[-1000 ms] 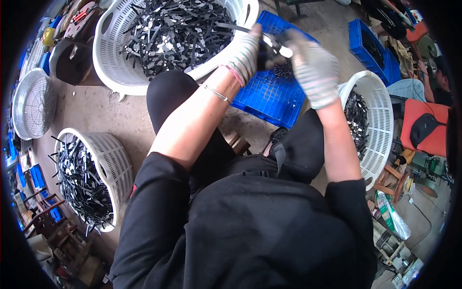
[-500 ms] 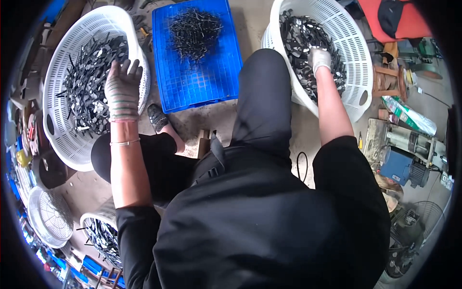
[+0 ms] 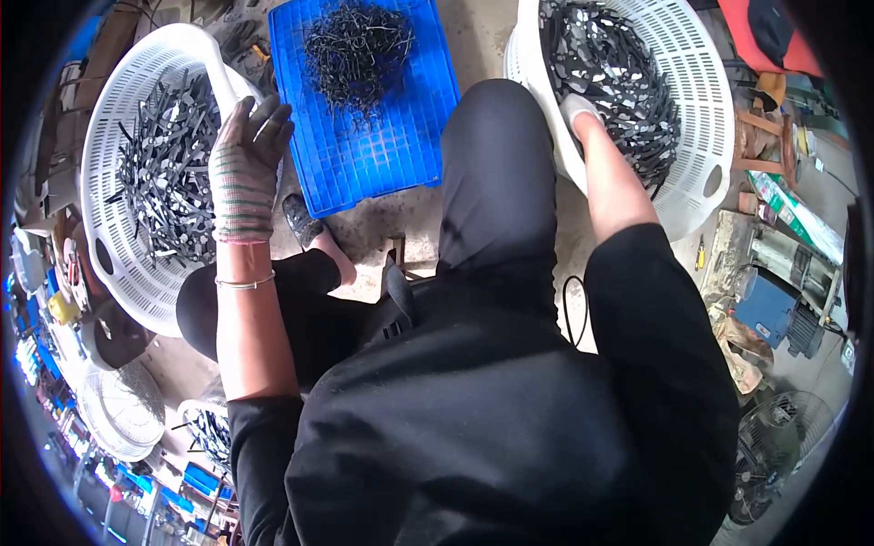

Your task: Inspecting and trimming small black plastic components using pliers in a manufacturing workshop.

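In a striped work glove with dark fingertips, my left hand [image 3: 246, 173] hovers by the inner rim of the left white basket [image 3: 94, 173]. Its fingers are apart and loosely bent, with nothing visible in them. That basket holds a heap of black and silvery flat strips [image 3: 168, 173]. My right hand [image 3: 579, 111], gloved in white, reaches inside the near left wall of the right white basket [image 3: 696, 109]. Similar dark flat pieces [image 3: 619, 82] fill this one, and my right fingers are hidden. Between the baskets, a tangle of thin black strips [image 3: 357, 55] lies on an upturned blue plastic crate [image 3: 364, 168].
A smaller container of strips [image 3: 211, 435] and a round white mesh basket [image 3: 123, 414] stand at the lower left. To the right are a wooden stool [image 3: 763, 146], a blue motor [image 3: 769, 309] and a floor fan [image 3: 778, 455]. My right knee [image 3: 499, 136] rises beside the crate.
My right hand has shifted left, from the middle of the heap to the basket's near left wall. My left hand has moved slightly right, its fingers bending. The whole view has shifted a little.
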Demonstrator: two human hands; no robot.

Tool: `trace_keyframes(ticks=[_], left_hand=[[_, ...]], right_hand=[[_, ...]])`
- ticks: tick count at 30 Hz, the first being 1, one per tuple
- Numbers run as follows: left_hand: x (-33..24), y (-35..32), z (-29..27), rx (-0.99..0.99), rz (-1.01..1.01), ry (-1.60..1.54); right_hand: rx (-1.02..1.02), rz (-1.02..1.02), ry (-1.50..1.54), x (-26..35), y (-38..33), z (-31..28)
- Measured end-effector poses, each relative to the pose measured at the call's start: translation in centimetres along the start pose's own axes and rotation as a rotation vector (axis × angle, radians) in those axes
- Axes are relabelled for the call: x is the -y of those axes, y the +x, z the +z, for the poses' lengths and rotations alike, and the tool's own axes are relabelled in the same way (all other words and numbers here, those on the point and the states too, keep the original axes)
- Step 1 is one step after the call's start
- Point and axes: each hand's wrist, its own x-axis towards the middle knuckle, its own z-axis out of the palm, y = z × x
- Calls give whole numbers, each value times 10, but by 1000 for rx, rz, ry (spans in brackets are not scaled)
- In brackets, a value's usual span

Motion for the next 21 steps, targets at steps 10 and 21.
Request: trace_keyframes(ticks=[10, 21], left_hand=[[4, -24, 36, 289, -50, 112], [19, -80, 51, 606, 4, 320]], right_hand=[[-480, -263, 1112, -39, -62, -79], [-142, -1033, 1010, 201, -262, -110]])
